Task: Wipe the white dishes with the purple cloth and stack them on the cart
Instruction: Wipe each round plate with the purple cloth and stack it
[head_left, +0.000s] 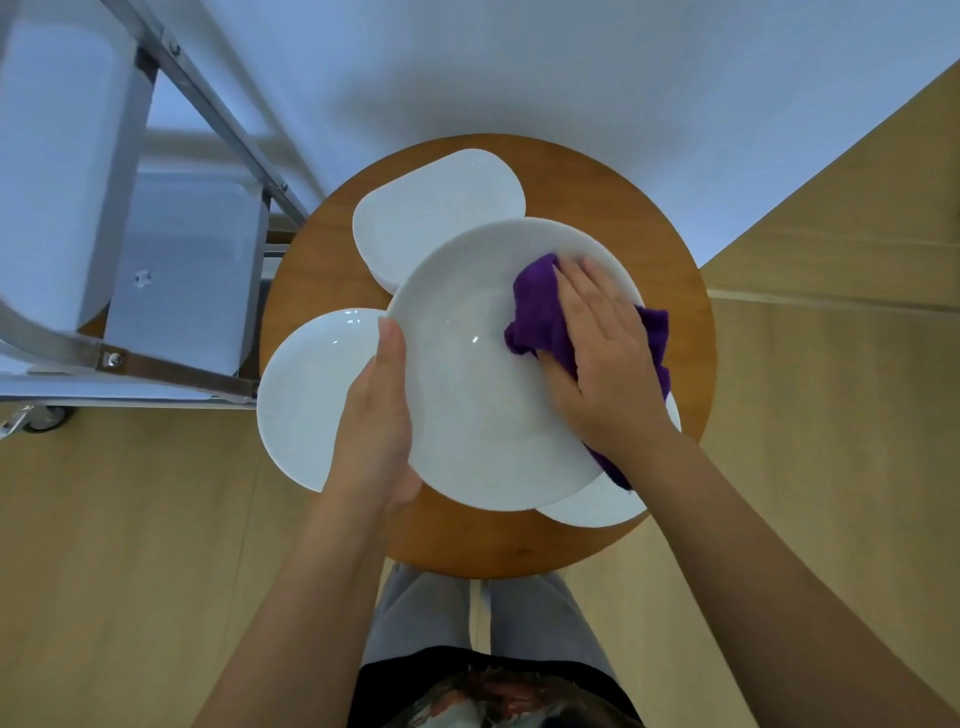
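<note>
A large round white plate (467, 395) is held up over a round wooden table (670, 270). My left hand (376, 415) grips its left rim, thumb on top. My right hand (602, 358) lies flat on the purple cloth (540, 312) and presses it against the plate's right side. Under and around it sit three more white dishes: a rounded-square one (436, 208) at the back, a round plate (306, 395) at the left and a partly hidden plate (597, 506) at the front right.
A metal cart (171, 364) with white shelves (57, 156) stands to the left of the table, one caster (44, 415) showing on the wooden floor. A white wall runs behind the table. My legs stand close against the table's near edge.
</note>
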